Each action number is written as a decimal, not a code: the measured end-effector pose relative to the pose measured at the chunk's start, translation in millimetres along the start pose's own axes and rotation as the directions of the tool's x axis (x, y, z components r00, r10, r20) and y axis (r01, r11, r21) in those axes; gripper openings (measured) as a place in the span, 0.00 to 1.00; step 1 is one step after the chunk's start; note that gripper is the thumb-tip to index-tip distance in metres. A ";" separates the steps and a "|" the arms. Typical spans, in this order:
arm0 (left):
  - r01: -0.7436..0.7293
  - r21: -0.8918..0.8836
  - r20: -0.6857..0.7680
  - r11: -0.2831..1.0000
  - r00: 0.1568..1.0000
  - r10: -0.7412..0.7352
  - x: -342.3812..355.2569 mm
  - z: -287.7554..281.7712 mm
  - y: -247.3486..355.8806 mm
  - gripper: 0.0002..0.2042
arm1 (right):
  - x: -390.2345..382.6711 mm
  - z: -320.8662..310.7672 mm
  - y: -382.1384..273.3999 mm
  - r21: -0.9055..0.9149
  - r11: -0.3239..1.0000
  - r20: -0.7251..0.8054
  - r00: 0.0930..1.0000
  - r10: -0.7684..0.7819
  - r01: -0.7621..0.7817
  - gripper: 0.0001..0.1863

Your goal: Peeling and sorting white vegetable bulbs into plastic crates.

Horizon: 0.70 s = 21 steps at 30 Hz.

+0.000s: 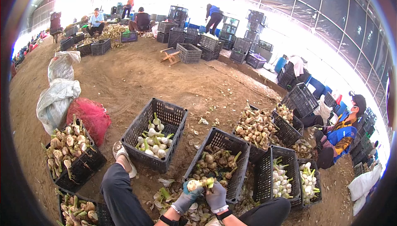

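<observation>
Both my hands wear gloves and meet low in the middle, above scattered garlic peelings. My left hand is closed around a garlic bulb with a short green stem. At the stem end, the fingers of my right hand are curled and pressed against it; any small tool in them is hidden. Just beyond the hands is a black crate with brownish, unpeeled garlic in its bottom. Another black crate, to the left of it, holds clean white bulbs with green stems.
Crates of unpeeled garlic stand at my left and ahead right. White bulbs fill two crates at right. A seated person works there. Sacks and a red net bag lie left. Stacked crates and people are farther back.
</observation>
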<state>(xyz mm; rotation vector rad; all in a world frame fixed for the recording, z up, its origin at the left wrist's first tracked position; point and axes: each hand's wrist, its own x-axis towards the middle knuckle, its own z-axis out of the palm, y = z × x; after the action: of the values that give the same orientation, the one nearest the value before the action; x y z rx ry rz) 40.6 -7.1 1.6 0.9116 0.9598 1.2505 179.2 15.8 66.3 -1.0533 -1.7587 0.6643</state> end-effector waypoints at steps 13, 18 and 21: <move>-0.038 -0.396 0.024 0.917 0.998 0.052 -27.6 3.5 65.4 0.35 | -19.5 -6.3 61.9 -0.300 0.879 0.090 0.906 0.413 -0.370 0.13; -0.160 -0.273 -0.113 0.949 0.985 0.134 -34.1 -12.4 76.2 0.34 | -34.9 -3.7 21.9 -0.322 0.920 0.548 0.748 0.374 -0.224 0.29; -0.197 -0.156 -0.100 0.968 0.978 0.183 -28.2 -14.8 71.2 0.34 | -10.4 -11.2 -8.8 -0.252 0.962 0.210 0.965 0.158 -0.103 0.24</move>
<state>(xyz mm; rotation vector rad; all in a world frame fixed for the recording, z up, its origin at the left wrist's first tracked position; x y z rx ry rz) 0.9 -27.5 65.5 0.8404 0.8347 1.5196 188.2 2.3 73.2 -1.3107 -2.0184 0.6895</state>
